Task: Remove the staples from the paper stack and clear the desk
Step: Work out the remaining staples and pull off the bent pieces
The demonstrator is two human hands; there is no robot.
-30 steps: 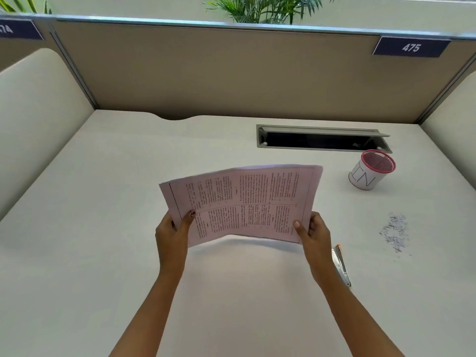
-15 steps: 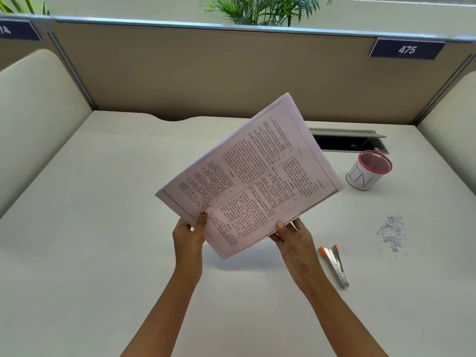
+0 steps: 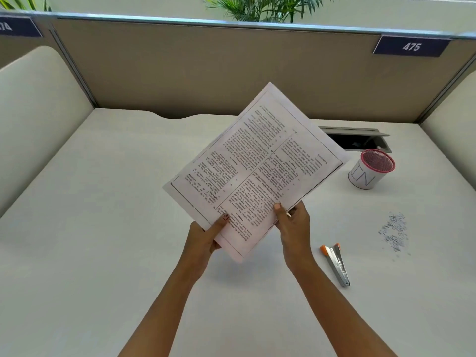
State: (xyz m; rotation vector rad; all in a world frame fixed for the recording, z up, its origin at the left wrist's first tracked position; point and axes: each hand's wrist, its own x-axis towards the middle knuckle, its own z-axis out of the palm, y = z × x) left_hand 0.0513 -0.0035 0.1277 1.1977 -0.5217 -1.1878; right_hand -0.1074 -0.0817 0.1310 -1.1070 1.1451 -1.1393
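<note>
A pale pink paper stack (image 3: 257,166) printed with columns of text is held up above the desk, turned like a diamond with one corner pointing down. My left hand (image 3: 203,240) grips its lower left edge, thumb on the front. My right hand (image 3: 293,228) grips the lower right edge, thumb on the print. A silver staple remover with orange tips (image 3: 337,264) lies on the desk right of my right wrist. A small pile of pulled staples (image 3: 394,235) lies further right.
A pink-rimmed mesh cup wrapped in white paper marked "IN" (image 3: 371,168) stands at the back right. An open cable slot (image 3: 360,140) sits in the white desk (image 3: 103,228) behind it. Beige partition walls (image 3: 180,73) close the back and both sides.
The paper stack went from lying wide and low between my hands to being rotated and raised upright. My hands moved closer together at its lower corner. The staple remover came into full view.
</note>
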